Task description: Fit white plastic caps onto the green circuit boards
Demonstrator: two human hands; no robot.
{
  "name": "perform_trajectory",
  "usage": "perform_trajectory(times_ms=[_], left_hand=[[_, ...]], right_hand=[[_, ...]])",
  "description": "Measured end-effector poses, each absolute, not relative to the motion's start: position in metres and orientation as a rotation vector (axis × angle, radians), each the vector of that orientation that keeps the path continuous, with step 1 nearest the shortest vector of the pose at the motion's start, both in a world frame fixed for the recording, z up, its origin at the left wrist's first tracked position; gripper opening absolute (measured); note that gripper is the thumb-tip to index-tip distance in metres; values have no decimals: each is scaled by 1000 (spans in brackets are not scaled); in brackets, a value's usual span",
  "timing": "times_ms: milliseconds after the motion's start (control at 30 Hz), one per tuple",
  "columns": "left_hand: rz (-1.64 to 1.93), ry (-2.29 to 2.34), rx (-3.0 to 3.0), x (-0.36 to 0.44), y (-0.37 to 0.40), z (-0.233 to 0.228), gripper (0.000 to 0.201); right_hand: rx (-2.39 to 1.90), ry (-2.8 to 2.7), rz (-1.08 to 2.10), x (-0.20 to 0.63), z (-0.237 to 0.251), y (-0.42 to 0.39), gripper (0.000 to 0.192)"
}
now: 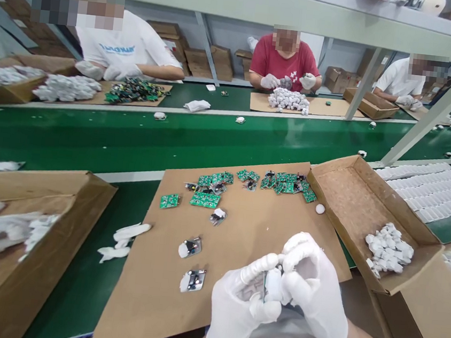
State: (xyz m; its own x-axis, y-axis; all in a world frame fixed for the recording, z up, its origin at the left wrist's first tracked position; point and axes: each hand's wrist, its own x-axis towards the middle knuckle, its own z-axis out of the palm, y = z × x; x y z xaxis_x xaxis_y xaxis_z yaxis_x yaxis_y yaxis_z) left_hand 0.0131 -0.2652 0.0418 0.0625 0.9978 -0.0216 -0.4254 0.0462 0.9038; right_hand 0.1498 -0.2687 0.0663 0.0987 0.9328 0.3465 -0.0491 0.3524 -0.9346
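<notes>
Both hands, in white gloves, meet low in the view, just above the near edge of a cardboard sheet (242, 235) that lies on the green counter (91, 139). The left hand (241, 305) is curled, its thumb and forefinger closed on a small white casing (273, 285). The right hand (313, 291) is also closed on that casing from the other side, fingers bent over its top. The two hands touch each other around it, and how the casing's parts sit inside the grip cannot be told.

On the sheet ahead of the hands lie two assembled pieces (193, 265), white with metal and dark parts, one just behind the other. Farther up is a third such piece (218, 216), then a scatter of green circuit boards (256, 182) along the sheet's far edge. A small white cap (320, 208) sits near the sheet's right corner.

Right of the sheet stands an open box (351, 203) with a heap of white parts (388, 250) in its near end. Left of the sheet, white scraps (123, 241) lie on the counter, and beyond them is another box (41, 235) holding white pieces.

Across the belt, three other people in gloves sit at their own piles; the middle one, in red (285, 62), holds something over a heap of white parts (289, 100).
</notes>
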Motion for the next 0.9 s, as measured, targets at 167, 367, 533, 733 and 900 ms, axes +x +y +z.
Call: perform_trajectory(times_ms=[167,367,533,733,900], left_hand=[[1395,792,706,19,-262,44,48],[1347,1030,669,21,-262,49,49],[1294,953,555,22,-265,55,53],[1312,1002,596,22,-261,59,56],[1259,1260,648,19,-261,51,56]], right_hand=[[-1004,-1359,492,159,62,-274,20],[-921,-1401,293,146,47,-273,9],[-888,-1505,377,156,42,-279,15],[-989,-1506,506,160,68,-275,19],[-1021,-1492,473,148,70,-267,4]])
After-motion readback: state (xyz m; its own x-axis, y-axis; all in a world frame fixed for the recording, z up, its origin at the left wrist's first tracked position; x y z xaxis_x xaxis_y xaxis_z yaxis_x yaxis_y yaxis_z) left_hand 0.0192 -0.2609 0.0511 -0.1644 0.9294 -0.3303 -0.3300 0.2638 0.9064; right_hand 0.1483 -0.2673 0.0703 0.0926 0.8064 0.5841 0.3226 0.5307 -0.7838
